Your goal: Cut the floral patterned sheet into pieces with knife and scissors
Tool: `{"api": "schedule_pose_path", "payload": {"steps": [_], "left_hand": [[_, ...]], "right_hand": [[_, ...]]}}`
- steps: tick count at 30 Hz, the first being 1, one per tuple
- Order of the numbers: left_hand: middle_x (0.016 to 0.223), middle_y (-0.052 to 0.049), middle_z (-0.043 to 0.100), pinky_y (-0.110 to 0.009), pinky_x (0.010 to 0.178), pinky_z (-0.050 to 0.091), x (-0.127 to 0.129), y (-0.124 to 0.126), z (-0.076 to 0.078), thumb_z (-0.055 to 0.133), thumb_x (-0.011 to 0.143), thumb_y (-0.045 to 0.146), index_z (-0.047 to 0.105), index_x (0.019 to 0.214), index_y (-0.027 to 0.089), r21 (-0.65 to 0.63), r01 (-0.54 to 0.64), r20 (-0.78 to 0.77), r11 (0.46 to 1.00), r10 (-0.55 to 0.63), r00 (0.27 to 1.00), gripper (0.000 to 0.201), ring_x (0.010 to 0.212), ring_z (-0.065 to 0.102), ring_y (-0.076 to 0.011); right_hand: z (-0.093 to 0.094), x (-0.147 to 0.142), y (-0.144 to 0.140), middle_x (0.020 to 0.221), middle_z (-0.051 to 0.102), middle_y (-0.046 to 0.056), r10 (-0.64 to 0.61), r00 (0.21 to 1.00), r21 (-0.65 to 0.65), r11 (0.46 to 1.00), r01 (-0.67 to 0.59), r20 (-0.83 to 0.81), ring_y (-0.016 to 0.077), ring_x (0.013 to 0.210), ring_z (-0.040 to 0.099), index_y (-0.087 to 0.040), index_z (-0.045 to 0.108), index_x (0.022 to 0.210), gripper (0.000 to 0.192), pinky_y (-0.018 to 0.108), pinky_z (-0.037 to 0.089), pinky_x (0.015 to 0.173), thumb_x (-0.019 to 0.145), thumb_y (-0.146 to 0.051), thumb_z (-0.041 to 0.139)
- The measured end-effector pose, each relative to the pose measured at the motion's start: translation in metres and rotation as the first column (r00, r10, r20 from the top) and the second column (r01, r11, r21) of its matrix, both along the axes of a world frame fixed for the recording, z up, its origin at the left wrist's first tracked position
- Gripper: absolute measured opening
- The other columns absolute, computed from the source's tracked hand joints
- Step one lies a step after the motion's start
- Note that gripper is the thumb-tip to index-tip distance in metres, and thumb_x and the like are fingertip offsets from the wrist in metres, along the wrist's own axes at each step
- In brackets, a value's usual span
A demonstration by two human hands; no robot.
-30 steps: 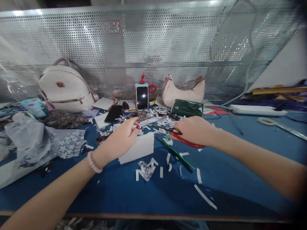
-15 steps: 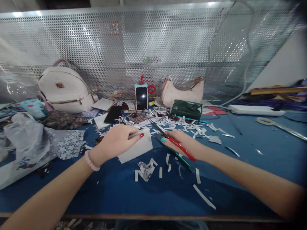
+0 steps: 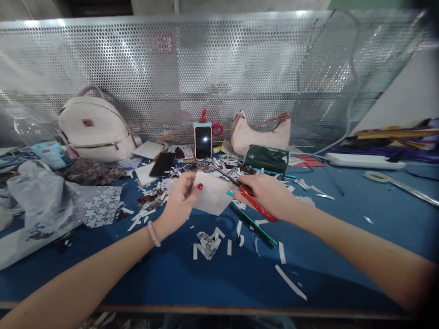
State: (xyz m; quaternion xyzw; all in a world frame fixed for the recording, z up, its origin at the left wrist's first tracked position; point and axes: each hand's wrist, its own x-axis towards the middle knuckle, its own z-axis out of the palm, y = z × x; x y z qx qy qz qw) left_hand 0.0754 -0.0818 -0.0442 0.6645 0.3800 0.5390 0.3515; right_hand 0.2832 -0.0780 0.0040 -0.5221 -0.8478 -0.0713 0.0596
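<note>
My left hand (image 3: 180, 203) grips a white piece of paper (image 3: 211, 194) by its left side, thumb on top, and holds it tilted above the table. My right hand (image 3: 262, 192) is closed on red-handled scissors (image 3: 254, 203), whose dark blades point up and left past the paper's upper right edge. Whether the blades touch the paper I cannot tell. Below the right hand a green pen-like stick (image 3: 255, 226) lies on the blue table. Near it are thin white paper strips (image 3: 229, 247) and a patterned grey scrap (image 3: 207, 244).
Many paper clippings lie behind the hands. Farther back stand a white backpack (image 3: 94, 128), an upright phone (image 3: 203, 142), a pink handbag (image 3: 260, 132) and a dark green pouch (image 3: 266, 157). A flat black phone (image 3: 163, 164), a plastic bag (image 3: 37, 196) and a white power strip (image 3: 363, 161) also lie around.
My left hand has lifted the paper off the table and turned it, bringing it right toward the scissors. My right hand has shifted slightly up, still holding the scissors.
</note>
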Motion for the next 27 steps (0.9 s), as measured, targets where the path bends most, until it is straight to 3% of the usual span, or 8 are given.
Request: {"api": "schedule_pose_path", "payload": {"steps": [5,11,18,27], "left_hand": [[0.087,-0.002,0.057,-0.025,0.068,0.046,0.0,0.001,-0.006,0.047,0.082,0.026,0.044,0.092,0.019,-0.084,0.005,0.112,0.996,0.004,0.994,0.013,0.078,0.056,-0.0148],[0.081,-0.001,0.053,-0.027,0.072,0.044,-0.002,0.0,-0.008,0.044,0.084,0.031,0.046,0.082,0.019,-0.062,-0.154,0.043,0.986,0.157,0.987,0.012,0.076,0.052,-0.0151],[0.088,-0.004,0.056,-0.03,0.077,0.044,0.0,-0.005,-0.007,0.041,0.089,0.03,0.045,0.093,0.019,-0.011,-0.181,-0.095,0.983,0.18,0.979,0.013,0.084,0.055,-0.0181],[0.095,-0.006,0.058,-0.032,0.08,0.045,0.007,-0.007,-0.014,0.041,0.091,0.029,0.046,0.098,0.019,-0.069,-0.136,-0.024,0.988,0.134,0.991,0.013,0.089,0.056,-0.0189]], "right_hand": [[0.009,-0.008,-0.002,0.072,0.065,0.007,-0.005,0.999,0.036,0.999,0.003,0.045,0.0207,0.065,0.06,-0.018,0.056,0.074,0.048,0.025,0.028,0.05,0.086,-0.059,0.036],[0.015,-0.026,0.002,0.071,0.066,0.008,0.054,0.995,0.063,0.996,-0.06,0.088,0.0224,0.067,0.061,-0.018,0.059,0.077,0.05,0.027,0.03,0.052,0.087,-0.059,0.033],[0.027,-0.032,0.011,0.069,0.065,0.01,0.035,0.986,0.181,0.981,-0.065,0.163,0.0233,0.065,0.061,-0.016,0.061,0.078,0.055,0.027,0.028,0.05,0.086,-0.063,0.032],[0.04,-0.029,0.006,0.071,0.066,0.012,0.044,0.965,0.261,0.959,-0.114,0.259,0.0238,0.064,0.06,-0.014,0.063,0.082,0.053,0.029,0.025,0.05,0.086,-0.058,0.034]]}}
